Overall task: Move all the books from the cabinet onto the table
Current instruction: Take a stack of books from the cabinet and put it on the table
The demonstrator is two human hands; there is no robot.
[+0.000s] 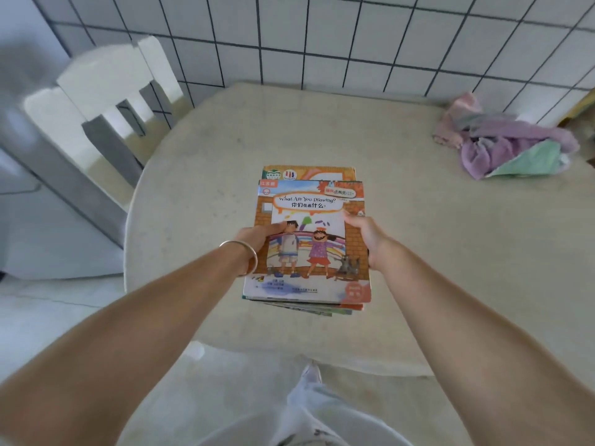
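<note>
Over the table [199,175]: a stack of books [310,243], held at both side edges; whether it rests on the top is unclear.
Axis: long side runs away from the person, title end far.
Count: several thin books, exact number unclear.
Left hand [257,239]: thumb on cover, clamped on left edge; one bracelet [244,249].
Right hand [363,236]: clamped on right edge.
Also: one chair [106,101], one cloth [508,140].

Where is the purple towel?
The purple towel lies crumpled at the table's far right by the tiled wall, well away from the books.
</note>
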